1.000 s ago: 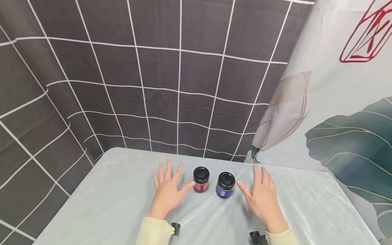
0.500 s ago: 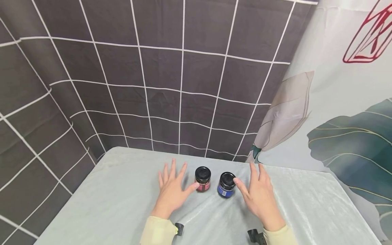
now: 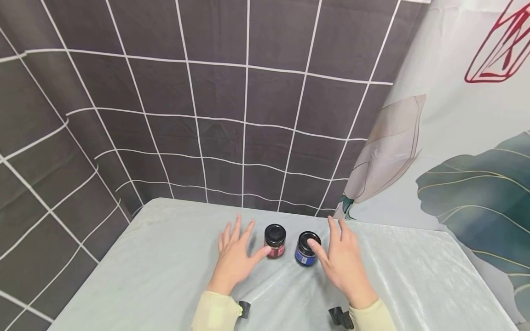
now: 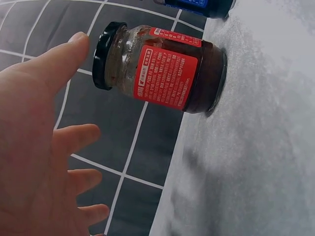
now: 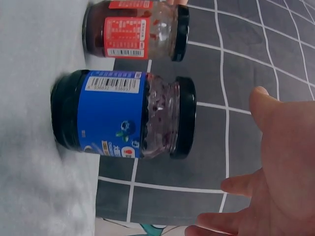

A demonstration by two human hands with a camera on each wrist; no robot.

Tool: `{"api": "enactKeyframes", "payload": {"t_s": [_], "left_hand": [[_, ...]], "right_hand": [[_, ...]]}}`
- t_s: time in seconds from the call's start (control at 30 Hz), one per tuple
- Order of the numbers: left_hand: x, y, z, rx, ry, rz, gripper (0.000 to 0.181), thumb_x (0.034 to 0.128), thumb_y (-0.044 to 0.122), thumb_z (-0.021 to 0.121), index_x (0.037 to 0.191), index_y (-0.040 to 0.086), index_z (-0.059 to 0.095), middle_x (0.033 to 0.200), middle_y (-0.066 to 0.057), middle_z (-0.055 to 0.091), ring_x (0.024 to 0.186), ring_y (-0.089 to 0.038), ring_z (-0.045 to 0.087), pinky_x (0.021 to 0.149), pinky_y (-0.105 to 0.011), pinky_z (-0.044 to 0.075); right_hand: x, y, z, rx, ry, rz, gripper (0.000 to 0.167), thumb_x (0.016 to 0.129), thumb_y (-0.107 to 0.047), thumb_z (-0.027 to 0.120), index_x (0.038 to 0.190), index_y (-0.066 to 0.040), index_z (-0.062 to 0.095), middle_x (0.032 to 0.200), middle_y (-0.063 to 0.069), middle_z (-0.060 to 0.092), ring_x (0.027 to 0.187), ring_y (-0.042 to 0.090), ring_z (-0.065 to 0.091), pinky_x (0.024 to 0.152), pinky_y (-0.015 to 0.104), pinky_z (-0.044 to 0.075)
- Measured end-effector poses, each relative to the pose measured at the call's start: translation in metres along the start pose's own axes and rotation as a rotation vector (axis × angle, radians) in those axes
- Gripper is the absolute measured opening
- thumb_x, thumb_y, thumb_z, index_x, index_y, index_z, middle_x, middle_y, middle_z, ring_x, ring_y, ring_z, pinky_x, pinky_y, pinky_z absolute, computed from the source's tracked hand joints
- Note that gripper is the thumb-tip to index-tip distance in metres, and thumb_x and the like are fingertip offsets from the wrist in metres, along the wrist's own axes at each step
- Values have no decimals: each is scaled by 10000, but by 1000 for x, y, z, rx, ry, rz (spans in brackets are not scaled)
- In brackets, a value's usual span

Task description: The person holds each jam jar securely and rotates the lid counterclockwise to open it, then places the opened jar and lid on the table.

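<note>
Since the left hand (image 3: pixel 233 263) is by the round red-labelled glass jar (image 4: pixel 167 73) and the right hand (image 3: pixel 342 264) by the round blue-labelled glass jar (image 5: pixel 112 113) on the grey cloth-covered table (image 3: pixel 157 257), empty, spread fingers (image 4: pixel 76 138) should grip low, gently.

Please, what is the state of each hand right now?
Left hand: open, holding nothing, near the red-labelled jar.
Right hand: open, holding nothing, near the blue-labelled jar.
</note>
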State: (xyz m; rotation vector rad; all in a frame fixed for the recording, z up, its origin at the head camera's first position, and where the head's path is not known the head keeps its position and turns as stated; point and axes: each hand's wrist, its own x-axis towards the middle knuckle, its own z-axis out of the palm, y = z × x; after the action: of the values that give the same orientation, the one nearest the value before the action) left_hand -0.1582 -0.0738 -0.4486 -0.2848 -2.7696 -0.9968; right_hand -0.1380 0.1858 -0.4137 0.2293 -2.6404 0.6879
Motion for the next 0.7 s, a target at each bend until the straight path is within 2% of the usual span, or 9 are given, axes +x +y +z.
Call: {"api": "enactKeyframes", "payload": {"t_s": [0.23, 0.7], "left_hand": [[1, -4, 3, -2, 14, 1, 800, 881, 629, 627, 1527, 192, 449, 1644, -184, 205, 1500, -465, 100, 1154, -667, 70], [2, -5, 9, -18, 13, 7, 786, 881, 630, 628, 1517, 196, 467, 1634, -206, 219, 1485, -483, 146, 1147, -676, 100]], "right_hand": [[1, -6, 4, -1, -2, -15, 748, 960, -420, 638, 1476, 54, 375, 1437, 400, 357, 1293, 578, 361, 1071, 645, 274], [4, -14, 10, -41, -2, -75, 717, 961, -412, 637, 1441, 77, 426, 1438, 328, 443, 1239, 526, 441, 1047, 606, 330]]}}
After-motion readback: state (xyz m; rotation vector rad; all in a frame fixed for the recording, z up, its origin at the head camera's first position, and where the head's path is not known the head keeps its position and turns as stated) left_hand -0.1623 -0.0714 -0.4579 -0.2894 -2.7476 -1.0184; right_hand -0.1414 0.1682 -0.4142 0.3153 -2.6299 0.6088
